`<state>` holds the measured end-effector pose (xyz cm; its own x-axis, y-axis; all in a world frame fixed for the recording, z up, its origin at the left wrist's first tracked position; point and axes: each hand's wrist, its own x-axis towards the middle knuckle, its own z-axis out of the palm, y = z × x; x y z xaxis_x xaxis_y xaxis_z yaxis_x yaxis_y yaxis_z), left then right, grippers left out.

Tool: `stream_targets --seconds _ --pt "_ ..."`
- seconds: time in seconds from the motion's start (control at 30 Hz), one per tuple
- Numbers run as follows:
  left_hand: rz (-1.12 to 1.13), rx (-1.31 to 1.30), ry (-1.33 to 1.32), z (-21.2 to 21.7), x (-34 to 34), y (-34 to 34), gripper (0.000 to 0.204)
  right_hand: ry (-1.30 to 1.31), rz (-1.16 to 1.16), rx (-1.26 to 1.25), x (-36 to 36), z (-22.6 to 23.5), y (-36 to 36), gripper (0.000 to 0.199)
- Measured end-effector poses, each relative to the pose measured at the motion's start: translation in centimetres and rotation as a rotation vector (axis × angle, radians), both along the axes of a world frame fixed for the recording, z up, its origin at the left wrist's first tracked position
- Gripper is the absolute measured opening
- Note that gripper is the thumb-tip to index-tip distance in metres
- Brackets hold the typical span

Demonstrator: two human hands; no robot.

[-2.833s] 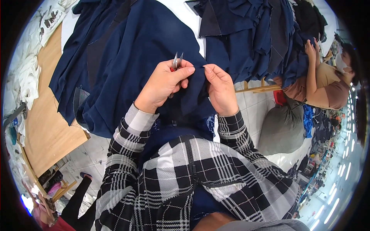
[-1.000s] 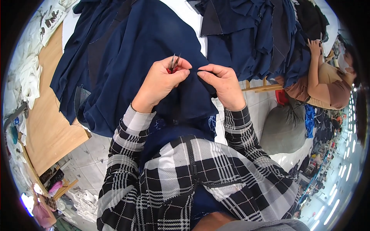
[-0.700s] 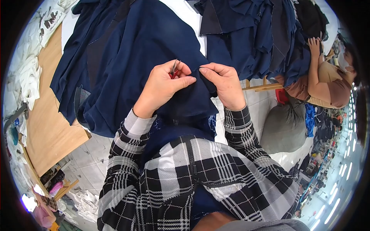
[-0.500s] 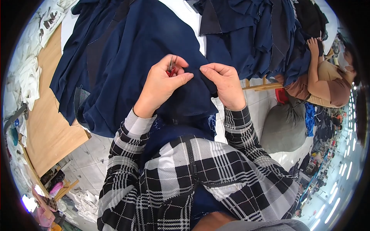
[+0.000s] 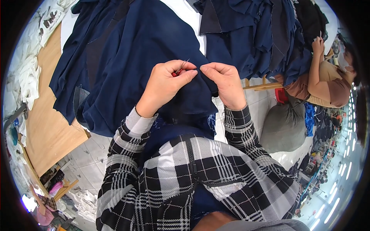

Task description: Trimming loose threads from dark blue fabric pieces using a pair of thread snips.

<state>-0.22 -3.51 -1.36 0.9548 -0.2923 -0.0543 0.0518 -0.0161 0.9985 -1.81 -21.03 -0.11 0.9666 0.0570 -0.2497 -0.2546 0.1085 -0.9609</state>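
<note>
Small red-handled thread snips [image 5: 178,72] rest in the curled fingers of my left hand [image 5: 165,85], their thin metal blades poking up past the index finger. That hand's thumb and forefinger come nearly together, just short of the other hand. My right hand [image 5: 227,84] pinches with thumb and forefinger; whatever lies between those tips is too small to make out. Under both hands spreads dark navy cloth [image 5: 150,46], draped over the table and down toward my lap.
More navy cloth [image 5: 235,42] is heaped at the far right. A bare wooden tabletop [image 5: 54,127] lies at left, beside white cloth [image 5: 29,82]. On the tiled floor stands a full grey sack [image 5: 283,129]. A co-worker [image 5: 327,84] handles dark cloth at the right.
My left hand has moved a little right, its fingertips now close to my right hand's, and the snips have tilted. The right hand stays put. The co-worker's hand has shifted.
</note>
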Motion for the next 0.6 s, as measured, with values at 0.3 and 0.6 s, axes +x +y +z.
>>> stream_targets --seconds 0.3,0.6 --pt "-0.038 0.258 -0.253 0.8 0.6 0.0 0.010 -0.050 0.141 -0.213 0.0 0.4 -0.4 0.013" --pt "-0.116 -0.069 0.204 0.9 0.9 0.5 0.010 0.056 0.158 -0.080 0.2 0.9 -0.3 0.011"
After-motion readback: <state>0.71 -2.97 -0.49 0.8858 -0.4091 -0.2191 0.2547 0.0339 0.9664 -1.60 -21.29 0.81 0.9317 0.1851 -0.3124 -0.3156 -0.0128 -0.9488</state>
